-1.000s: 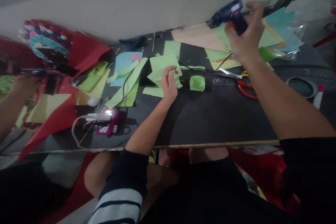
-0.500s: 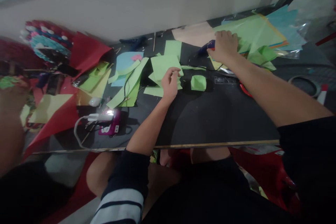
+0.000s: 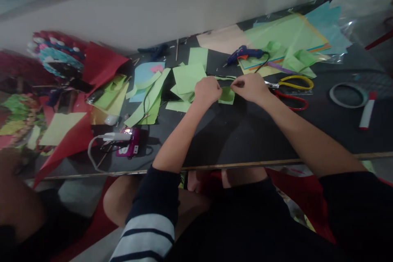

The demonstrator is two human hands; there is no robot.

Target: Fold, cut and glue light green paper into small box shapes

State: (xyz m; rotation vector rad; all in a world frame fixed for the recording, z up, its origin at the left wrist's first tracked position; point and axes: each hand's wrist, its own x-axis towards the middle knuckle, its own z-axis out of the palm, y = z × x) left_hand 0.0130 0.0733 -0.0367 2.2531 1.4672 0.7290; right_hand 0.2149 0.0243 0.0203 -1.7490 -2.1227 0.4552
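Note:
My left hand point(image 3: 208, 91) is closed, its fingertips pinched together beside a small folded green paper piece point(image 3: 226, 96). On the other side of that piece, my right hand point(image 3: 251, 86) is also closed in a pinch. Whatever sits between the fingers of either hand is too small or hidden to make out. Behind them a blue glue gun point(image 3: 250, 53) lies on its side on the papers. Scissors with a yellow and a red handle point(image 3: 296, 83) lie right of my right hand. Light green paper squares point(image 3: 188, 77) are stacked left of my left hand.
A roll of tape point(image 3: 333, 94) and a red-capped white marker point(image 3: 367, 110) lie at the right. Green paper strips point(image 3: 152, 98) and a purple power adapter point(image 3: 132, 143) are to the left. Red paper point(image 3: 104, 63) stands farther left, near another person's arm point(image 3: 18, 196).
My right hand has let go of the glue gun and come left and nearer to the folded green piece. My left hand has moved slightly right, off the paper stack.

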